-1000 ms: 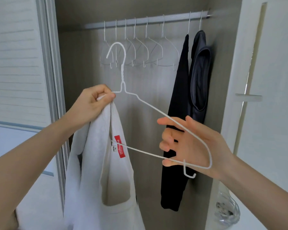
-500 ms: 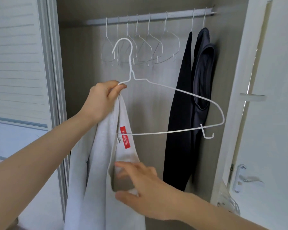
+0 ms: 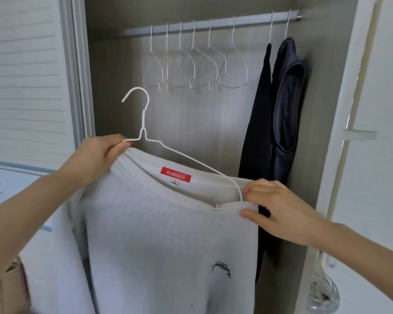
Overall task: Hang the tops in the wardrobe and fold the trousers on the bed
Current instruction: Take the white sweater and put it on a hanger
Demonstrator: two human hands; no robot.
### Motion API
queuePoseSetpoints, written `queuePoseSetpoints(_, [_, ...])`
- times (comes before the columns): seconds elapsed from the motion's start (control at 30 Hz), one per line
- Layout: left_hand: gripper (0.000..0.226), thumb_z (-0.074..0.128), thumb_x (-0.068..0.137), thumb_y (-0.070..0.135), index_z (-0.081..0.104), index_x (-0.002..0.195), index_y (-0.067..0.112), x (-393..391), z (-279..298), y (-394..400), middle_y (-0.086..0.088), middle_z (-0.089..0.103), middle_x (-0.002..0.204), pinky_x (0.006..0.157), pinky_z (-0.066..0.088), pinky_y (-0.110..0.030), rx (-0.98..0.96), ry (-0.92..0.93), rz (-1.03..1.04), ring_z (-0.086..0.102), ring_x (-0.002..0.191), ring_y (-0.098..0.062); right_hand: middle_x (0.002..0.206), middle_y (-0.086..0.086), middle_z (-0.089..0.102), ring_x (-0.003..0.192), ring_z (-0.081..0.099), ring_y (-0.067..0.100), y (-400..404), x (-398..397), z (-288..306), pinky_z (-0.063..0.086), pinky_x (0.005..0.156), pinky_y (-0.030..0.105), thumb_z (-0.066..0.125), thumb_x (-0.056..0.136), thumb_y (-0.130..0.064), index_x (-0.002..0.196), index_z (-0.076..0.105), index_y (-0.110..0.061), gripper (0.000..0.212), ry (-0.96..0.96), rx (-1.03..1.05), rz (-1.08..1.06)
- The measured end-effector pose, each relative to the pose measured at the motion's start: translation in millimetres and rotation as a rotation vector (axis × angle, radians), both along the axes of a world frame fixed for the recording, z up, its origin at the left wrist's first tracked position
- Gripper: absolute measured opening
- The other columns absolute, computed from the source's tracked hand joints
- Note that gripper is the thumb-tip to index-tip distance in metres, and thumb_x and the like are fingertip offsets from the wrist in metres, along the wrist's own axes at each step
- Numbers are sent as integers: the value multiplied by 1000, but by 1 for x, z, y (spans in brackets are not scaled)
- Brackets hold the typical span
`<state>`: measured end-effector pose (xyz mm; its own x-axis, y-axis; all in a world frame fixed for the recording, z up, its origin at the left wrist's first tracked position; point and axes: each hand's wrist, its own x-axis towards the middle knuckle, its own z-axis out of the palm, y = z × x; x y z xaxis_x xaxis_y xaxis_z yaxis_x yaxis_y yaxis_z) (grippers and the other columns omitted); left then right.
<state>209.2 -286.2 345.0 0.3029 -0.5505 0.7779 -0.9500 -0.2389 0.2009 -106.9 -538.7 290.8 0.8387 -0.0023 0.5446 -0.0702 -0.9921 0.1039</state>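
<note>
A light grey sweatshirt [image 3: 163,241] with a red neck label hangs spread out in front of the open wardrobe. A white wire hanger [image 3: 143,123] sits partly inside its neck opening, hook pointing up and left. My left hand [image 3: 98,155] grips the hanger's left end together with the left shoulder of the sweatshirt. My right hand [image 3: 275,209] pinches the sweatshirt's right shoulder, where the hanger's right end pokes out of the collar. The hanger's lower bar is hidden inside the garment.
The wardrobe rail [image 3: 213,23] carries several bare white wire hangers [image 3: 195,71] in the middle and two dark tops [image 3: 277,114] at the right. A white wardrobe door [image 3: 377,155] stands open at the right. A sliding door frame [image 3: 77,71] borders the left.
My right hand let go of the hanger's right end, dropped to the sweatshirt, then pulled its collar over that end. The sweatshirt went from hanging bunched under my left hand to spread across the hanger.
</note>
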Motion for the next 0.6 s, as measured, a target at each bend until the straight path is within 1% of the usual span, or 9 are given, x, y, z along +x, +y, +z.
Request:
queuePoseSetpoints(0.07, [44, 36, 95, 48, 69, 101, 20, 5, -2, 0, -6, 70, 84, 73, 50, -40, -14, -32, 55, 62, 76, -27, 86, -9, 56, 96, 52, 12, 6, 4, 8, 43, 86, 29, 45, 95, -50, 78, 56, -20, 36, -8, 37, 84])
queuePoseSetpoints(0.13, [39, 38, 99, 41, 67, 104, 17, 12, -3, -2, -9, 70, 85, 71, 48, -37, -65, -51, 129, 62, 75, -30, 84, -7, 55, 96, 52, 13, 12, 7, 16, 44, 85, 28, 47, 96, -45, 74, 55, -17, 36, -1, 55, 165])
queuePoseSetpoints(0.2, [35, 40, 101, 36, 67, 104, 13, 17, -4, -5, -13, 70, 86, 70, 43, -35, -110, -42, 170, 58, 72, -29, 84, -9, 54, 95, 53, 12, 14, 10, 22, 43, 89, 27, 49, 96, -40, 71, 54, -16, 35, 16, -40, 192])
queuePoseSetpoints(0.3, [34, 42, 102, 34, 69, 102, 12, 21, -7, -6, -12, 70, 86, 73, 41, -33, -113, -12, 168, 56, 73, -27, 84, -6, 56, 92, 54, 15, 11, 13, 29, 42, 91, 31, 49, 97, -38, 69, 53, -12, 38, 57, -134, 149])
queuePoseSetpoints(0.37, [34, 42, 102, 32, 70, 102, 13, 22, -7, -6, -12, 70, 89, 76, 41, -33, -137, 26, 168, 56, 76, -26, 87, -6, 59, 100, 56, 15, 7, 12, 29, 39, 99, 33, 46, 97, -40, 68, 54, -13, 41, 63, -185, 134])
queuePoseSetpoints(0.47, [32, 43, 103, 30, 72, 104, 15, 22, -5, -8, -9, 69, 97, 84, 40, -31, -201, 161, 150, 53, 85, -22, 88, -14, 59, 118, 51, 6, 4, 13, 21, 30, 112, 33, 44, 98, -42, 68, 55, -16, 41, 94, -289, 148])
queuePoseSetpoints(0.53, [32, 43, 103, 30, 72, 102, 18, 21, -7, -9, -4, 66, 94, 86, 39, -30, -196, 195, 141, 53, 87, -20, 91, -22, 50, 120, 50, 4, 2, 14, 18, 29, 113, 33, 48, 97, -41, 67, 55, -15, 40, 104, -259, 145])
queuePoseSetpoints(0.57, [31, 43, 103, 30, 72, 101, 19, 20, -8, -9, -1, 64, 93, 85, 39, -30, -188, 188, 134, 54, 87, -20, 93, -22, 46, 119, 50, 4, 0, 14, 19, 31, 112, 33, 51, 96, -39, 67, 55, -14, 39, 100, -224, 144])
queuePoseSetpoints(0.6, [30, 44, 103, 30, 71, 99, 20, 20, -9, -8, 0, 64, 91, 85, 39, -30, -187, 187, 117, 54, 86, -19, 94, -21, 47, 119, 51, 5, -1, 13, 20, 33, 111, 33, 52, 96, -38, 66, 55, -13, 39, 96, -188, 139])
